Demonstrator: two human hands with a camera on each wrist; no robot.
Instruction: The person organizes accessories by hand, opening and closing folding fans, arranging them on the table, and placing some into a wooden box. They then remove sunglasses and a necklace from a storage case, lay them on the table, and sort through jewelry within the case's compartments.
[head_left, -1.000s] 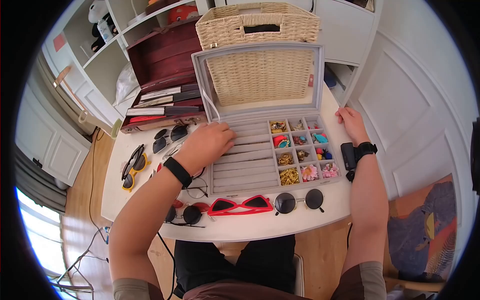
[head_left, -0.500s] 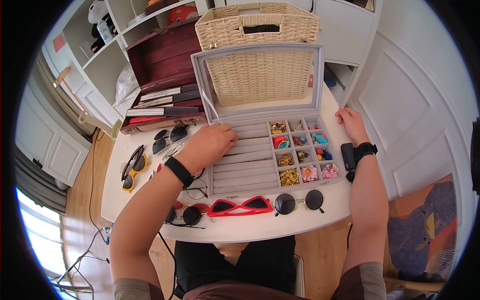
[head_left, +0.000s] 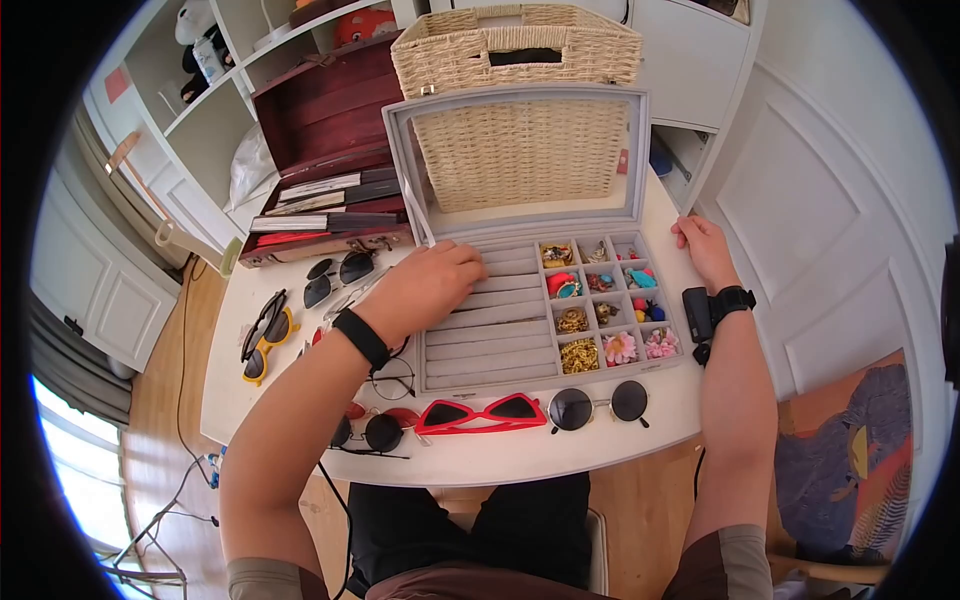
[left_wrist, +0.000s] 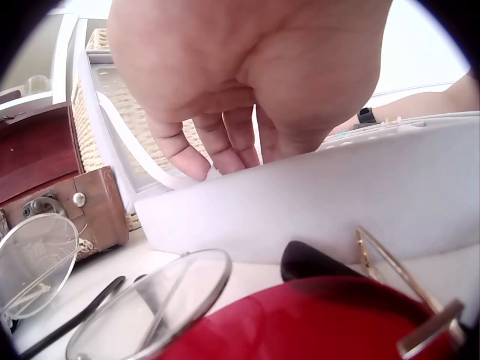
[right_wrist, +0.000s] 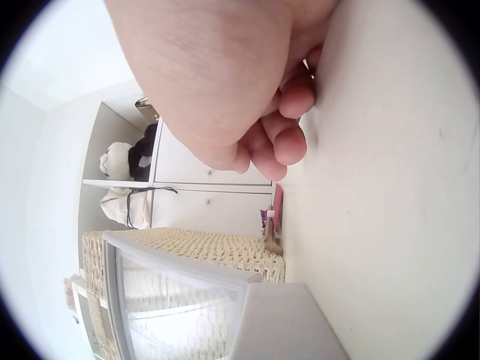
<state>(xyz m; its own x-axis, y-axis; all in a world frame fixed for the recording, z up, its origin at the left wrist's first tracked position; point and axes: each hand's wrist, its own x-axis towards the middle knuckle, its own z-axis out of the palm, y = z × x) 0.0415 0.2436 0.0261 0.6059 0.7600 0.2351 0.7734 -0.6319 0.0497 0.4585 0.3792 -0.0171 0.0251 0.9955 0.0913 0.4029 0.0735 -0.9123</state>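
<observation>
A grey jewelry box (head_left: 490, 366) lies on the white table with its clear-windowed lid (head_left: 640, 150) raised. My left hand (head_left: 432, 285) is over the back left of its padded ring rolls (head_left: 490, 352), palm down. In the left wrist view the fingers (left_wrist: 187, 159) bend down behind the box's near wall (left_wrist: 300, 206); whether they pinch anything I cannot tell. On the right, gold chains (head_left: 578, 355), pink flower pieces (head_left: 620, 346) and other jewelry fill small compartments. My right hand (head_left: 706, 248) rests at the table's right edge, fingers loosely curled with nothing in them.
Red-framed sunglasses (head_left: 482, 410) and round dark sunglasses (head_left: 571, 408) lie along the front; several more glasses, including a yellow pair (head_left: 262, 355), lie left. An open dark red case (head_left: 330, 110) and a woven basket (head_left: 515, 150) stand behind.
My left hand has shifted slightly right and up over the ring rolls. The right hand has stayed put at the table edge.
</observation>
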